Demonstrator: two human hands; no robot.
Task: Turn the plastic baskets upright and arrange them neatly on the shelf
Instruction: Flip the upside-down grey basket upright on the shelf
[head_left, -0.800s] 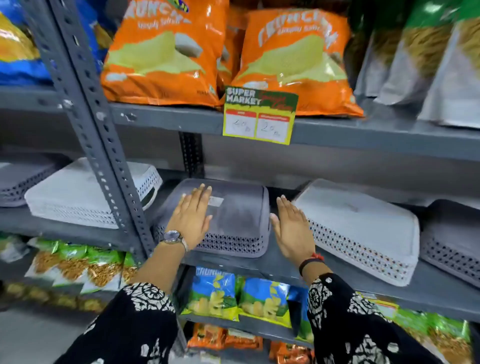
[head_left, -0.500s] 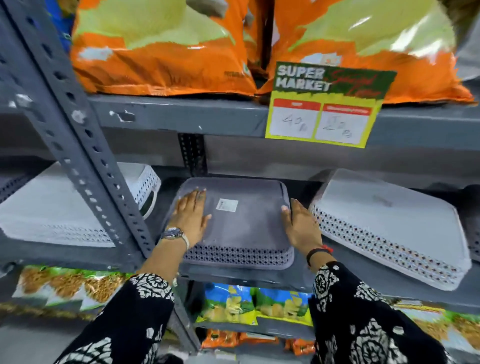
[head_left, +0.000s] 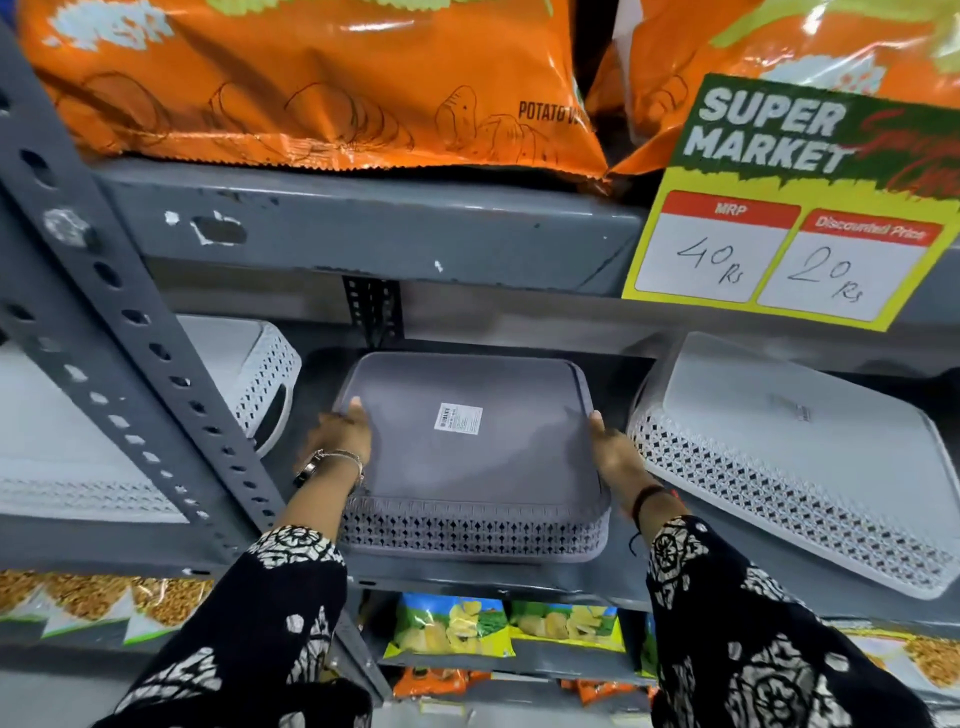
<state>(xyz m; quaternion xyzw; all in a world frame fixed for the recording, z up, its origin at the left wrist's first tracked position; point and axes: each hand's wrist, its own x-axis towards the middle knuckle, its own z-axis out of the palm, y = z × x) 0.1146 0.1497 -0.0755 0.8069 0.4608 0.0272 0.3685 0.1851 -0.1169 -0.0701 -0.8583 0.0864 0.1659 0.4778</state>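
Grey upturned plastic lattice basket (head_left: 470, 457) lies between left hand (head_left: 340, 441) and right hand (head_left: 613, 452); fingers clasp its side edges, long axis near-to-far.

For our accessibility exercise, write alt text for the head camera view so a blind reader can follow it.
Two hands, left hand and right hand, grasp opposite sides of an upside-down grey basket on a grey metal shelf. White baskets lie upside down on either side; orange crisp bags and a price sign sit above.
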